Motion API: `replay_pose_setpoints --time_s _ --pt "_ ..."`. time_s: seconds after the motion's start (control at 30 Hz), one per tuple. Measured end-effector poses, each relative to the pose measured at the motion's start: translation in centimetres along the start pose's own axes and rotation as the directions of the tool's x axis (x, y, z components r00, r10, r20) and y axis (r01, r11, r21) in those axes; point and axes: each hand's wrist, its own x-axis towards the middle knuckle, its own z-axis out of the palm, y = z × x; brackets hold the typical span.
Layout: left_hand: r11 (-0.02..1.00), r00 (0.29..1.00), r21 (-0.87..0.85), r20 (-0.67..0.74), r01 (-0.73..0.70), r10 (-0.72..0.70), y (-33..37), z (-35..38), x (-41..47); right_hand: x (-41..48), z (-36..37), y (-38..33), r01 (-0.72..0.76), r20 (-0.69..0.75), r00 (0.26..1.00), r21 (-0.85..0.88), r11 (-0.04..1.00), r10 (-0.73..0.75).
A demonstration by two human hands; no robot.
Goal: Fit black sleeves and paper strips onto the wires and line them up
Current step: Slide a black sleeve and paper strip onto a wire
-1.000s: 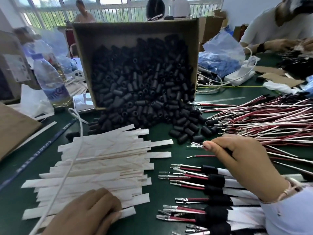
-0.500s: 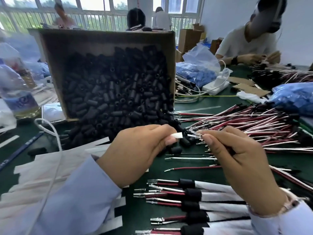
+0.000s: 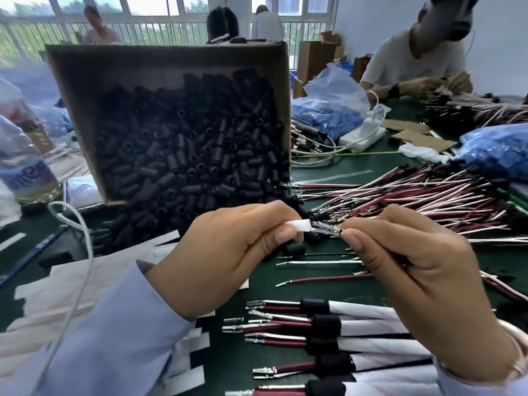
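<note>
Up off the counter (image 3: 343, 167) since a second ago: pinches a paper strip (image 3: 299, 225) in the left hand (image 3: 228, 252), level, tip pointing right, touching the wire ends (image 3: 328, 226) pinched in the right hand (image 3: 423, 281).

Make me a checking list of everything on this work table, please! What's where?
Surface: dark green table, mostly covered.
Job's things: tilted cardboard box spilling black sleeves; strip pile at left; loose wires at right; finished wires lined up in front.
Clutter: water bottle, blue bags, white power block, cardboard scraps.
Hands: left hand pinches a paper strip; right hand pinches a wire, its metal tip at the strip's end.
Cables: white cord loops across the strip pile.
Surroundings: other workers, windows behind.
</note>
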Motion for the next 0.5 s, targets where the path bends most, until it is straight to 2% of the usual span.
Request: replay_pose_setpoints --time_s 0.17,0.5 --pt "1.0 1.0 -0.002 0.031 0.002 -0.002 -0.04 -0.25 0.0 -0.07 -0.13 -0.27 0.009 0.009 1.0 0.087 0.996 -0.01" --pt "0.993 1.0 0.116 0.0 -0.03 0.03 0.71 -0.38 -0.21 -0.31 0.25 -0.39 0.049 0.01 0.999 -0.07 0.996 -0.048"
